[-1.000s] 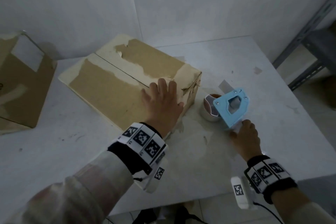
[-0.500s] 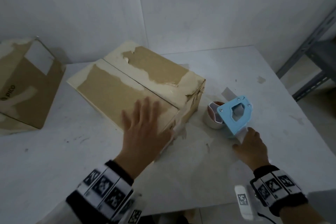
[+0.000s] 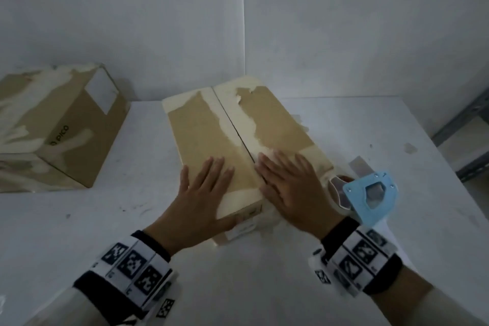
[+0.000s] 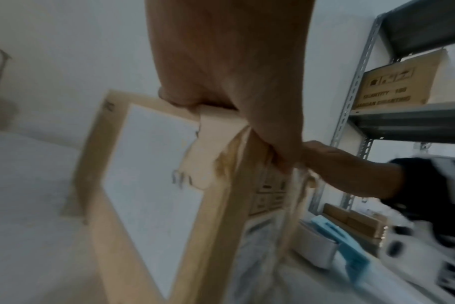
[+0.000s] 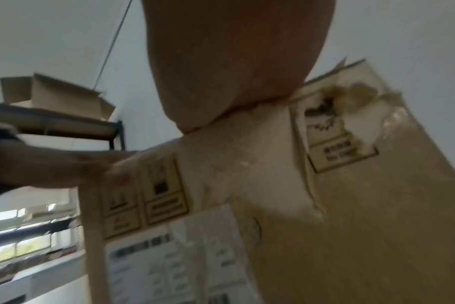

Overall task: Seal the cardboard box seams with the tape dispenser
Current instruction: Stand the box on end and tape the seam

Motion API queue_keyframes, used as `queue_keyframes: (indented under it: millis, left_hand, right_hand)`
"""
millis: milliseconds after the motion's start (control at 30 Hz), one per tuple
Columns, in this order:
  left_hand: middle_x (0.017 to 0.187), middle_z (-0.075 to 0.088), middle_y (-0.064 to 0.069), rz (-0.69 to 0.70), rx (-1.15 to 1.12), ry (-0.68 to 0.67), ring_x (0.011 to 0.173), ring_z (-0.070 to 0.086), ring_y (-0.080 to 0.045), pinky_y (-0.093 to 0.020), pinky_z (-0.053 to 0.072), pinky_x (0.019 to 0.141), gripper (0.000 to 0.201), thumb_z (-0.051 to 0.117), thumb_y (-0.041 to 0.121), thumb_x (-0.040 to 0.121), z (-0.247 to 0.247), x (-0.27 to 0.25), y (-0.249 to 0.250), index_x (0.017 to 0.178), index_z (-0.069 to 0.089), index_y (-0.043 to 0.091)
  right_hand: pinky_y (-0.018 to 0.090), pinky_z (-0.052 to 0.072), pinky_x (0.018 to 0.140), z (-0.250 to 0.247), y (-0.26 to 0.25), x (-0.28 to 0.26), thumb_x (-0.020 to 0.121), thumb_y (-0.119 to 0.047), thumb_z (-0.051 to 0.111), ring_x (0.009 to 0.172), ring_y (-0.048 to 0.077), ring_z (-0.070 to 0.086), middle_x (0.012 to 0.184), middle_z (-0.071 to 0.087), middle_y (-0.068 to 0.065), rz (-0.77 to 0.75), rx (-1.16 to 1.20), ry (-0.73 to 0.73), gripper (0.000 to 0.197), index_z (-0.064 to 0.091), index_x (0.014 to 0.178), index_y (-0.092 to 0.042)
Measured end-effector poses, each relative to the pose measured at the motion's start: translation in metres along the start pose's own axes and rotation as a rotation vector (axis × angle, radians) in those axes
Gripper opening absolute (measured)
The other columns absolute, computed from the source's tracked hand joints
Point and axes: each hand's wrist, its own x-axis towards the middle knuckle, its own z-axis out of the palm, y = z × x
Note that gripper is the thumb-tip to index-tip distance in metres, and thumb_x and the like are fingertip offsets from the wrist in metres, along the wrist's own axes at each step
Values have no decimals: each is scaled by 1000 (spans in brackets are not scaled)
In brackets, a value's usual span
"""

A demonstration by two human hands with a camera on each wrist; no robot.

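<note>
A closed cardboard box (image 3: 211, 130) with torn paper patches lies on the white table (image 3: 357, 124), its centre seam (image 3: 232, 124) running away from me. My left hand (image 3: 203, 193) rests flat on the near left flap, fingers spread. My right hand (image 3: 288, 182) lies flat on the near right flap beside the seam. The blue tape dispenser (image 3: 370, 193) with its tape roll stands on the table just right of the box, held by no hand. In the left wrist view the box end (image 4: 153, 174) and the dispenser (image 4: 351, 253) show; the right wrist view shows the box side (image 5: 325, 216).
A second cardboard box (image 3: 53, 124) sits at the table's left back. White walls close the back. A grey metal shelf rack (image 3: 465, 124) stands right of the table, holding boxes (image 4: 392, 86) in the left wrist view.
The box has turned so its seam points away from me. My right hand let go of the tape dispenser and moved onto the box top. The left hand shifted to the left flap.
</note>
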Motion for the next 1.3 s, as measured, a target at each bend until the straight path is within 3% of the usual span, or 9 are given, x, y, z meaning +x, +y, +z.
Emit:
queue_keyframes:
  millis: [67, 133, 333, 500, 667, 900, 1100, 1200, 1300]
  left_hand:
    - [156, 13, 0, 43, -82, -16, 143, 16, -19, -42, 8, 114, 109, -15, 83, 62, -17, 6, -22, 144, 24, 21]
    - [151, 27, -4, 23, -135, 67, 137, 27, -21, -38, 21, 109, 111, -20, 81, 62, -33, 25, -40, 137, 35, 19]
    - [156, -15, 3, -161, -77, -124, 144, -13, -20, -51, -2, 116, 74, 20, 63, 89, -59, 122, -71, 147, -5, 25]
    - [155, -19, 11, -131, 15, -207, 143, -17, -16, -59, -2, 112, 79, 24, 71, 83, -61, 159, -98, 145, -10, 36]
    - [155, -14, 15, -106, 0, -153, 144, -12, -13, -61, 2, 111, 76, 23, 70, 84, -66, 173, -106, 145, -7, 37]
    - [155, -18, 9, -229, -32, -184, 144, -12, -20, -62, 2, 111, 81, 23, 73, 82, -72, 163, -102, 146, -9, 33]
    - [155, -23, 2, -261, -182, -289, 142, -19, -27, -56, 7, 113, 82, 26, 63, 88, -52, 99, -76, 146, -14, 21]
    - [155, -21, -1, -310, -297, -128, 141, -22, -31, -59, 7, 113, 77, 27, 57, 90, -28, 76, -50, 146, -11, 21]
    - [156, -13, -9, -314, -327, 60, 141, -18, -35, -56, 5, 114, 76, 29, 54, 91, -19, 70, -38, 148, -3, 16]
  right_hand:
    - [43, 23, 103, 4, -8, -5, 97, -46, 10, 129, 24, 43, 136, 53, 0, 39, -33, -17, 56, 48, 128, -19]
    - [42, 22, 105, 6, -12, -9, 97, -45, 11, 132, 22, 34, 137, 52, 0, 63, -49, -3, 54, 45, 130, -19]
    - [45, 20, 105, 6, -13, -12, 96, -47, 10, 133, 25, 27, 143, 44, -1, 83, -83, -45, 51, 39, 135, -31]
    - [45, 20, 105, 3, -16, -9, 97, -47, 12, 134, 22, 28, 143, 43, -4, 121, -34, -30, 49, 41, 134, -32]
    - [44, 20, 106, 4, -22, -4, 96, -47, 13, 134, 21, 27, 144, 40, -5, 165, -49, -48, 48, 37, 135, -33]
    - [44, 24, 104, 5, -31, 3, 95, -52, 10, 132, 26, 35, 142, 45, 7, 274, -87, -53, 58, 41, 134, -22]
    - [47, 26, 100, 11, -47, 33, 95, -51, 11, 120, 36, 52, 131, 56, 12, 478, -55, -45, 60, 53, 125, -20]
    - [45, 22, 103, 13, -53, 40, 94, -53, 9, 123, 36, 49, 133, 54, 13, 483, 3, -38, 64, 52, 127, -17]
    - [25, 1, 113, 10, -44, 23, 89, -60, 2, 141, 17, 17, 151, 21, 3, 363, 229, 91, 71, 32, 139, -20]
